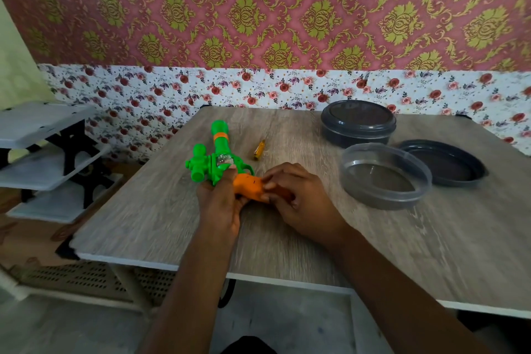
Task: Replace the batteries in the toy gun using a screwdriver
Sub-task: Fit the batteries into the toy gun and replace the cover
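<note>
Reaching forward with 2 arms; gripping toy gun (220,138) in left hand (220,205), seemingly pinching it with right hand (301,201).

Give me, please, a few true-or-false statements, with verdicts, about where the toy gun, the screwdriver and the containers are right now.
1. The left hand and the right hand are both on the toy gun. True.
2. The right hand holds the screwdriver. False: it lies untouched on the table, beyond the gun.
3. Both containers are closed. False: the far container has its lid on, but the near container is open, with a loose lid lying to its right.
4. The gun has an orange grip. True.
</note>
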